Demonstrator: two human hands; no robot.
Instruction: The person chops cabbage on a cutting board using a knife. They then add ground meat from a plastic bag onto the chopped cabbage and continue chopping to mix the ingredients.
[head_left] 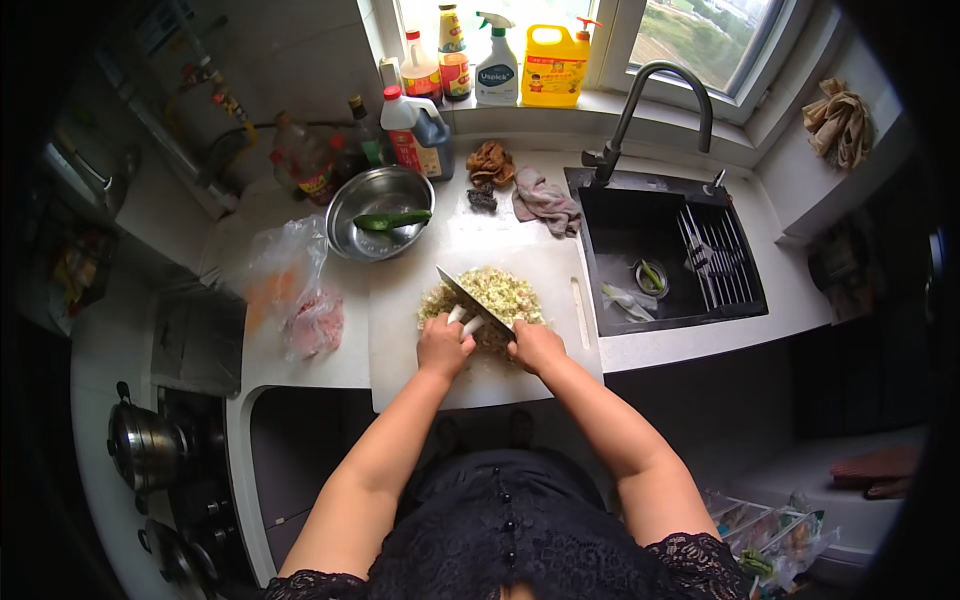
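Note:
My right hand (537,347) is closed round the handle of a kitchen knife (468,298). Its blade slants up to the left across a heap of finely chopped pale green and white vegetable (512,292). Close to the blade, my left hand (445,346) is closed on short white stalks (473,325), whose ends poke out past the fingers; their exact kind is unclear. Both hands rest over a white cutting board (395,345) that overhangs the counter's front edge. Behind the board stands a steel bowl (345,232) with a green cucumber-like vegetable (392,219) in it.
Plastic bags (313,322) with pink and orange contents lie left of the board. On the right is a black sink (625,225) with a tall faucet (675,72). A cloth (546,200) lies behind the board, and several bottles (418,135) line the back.

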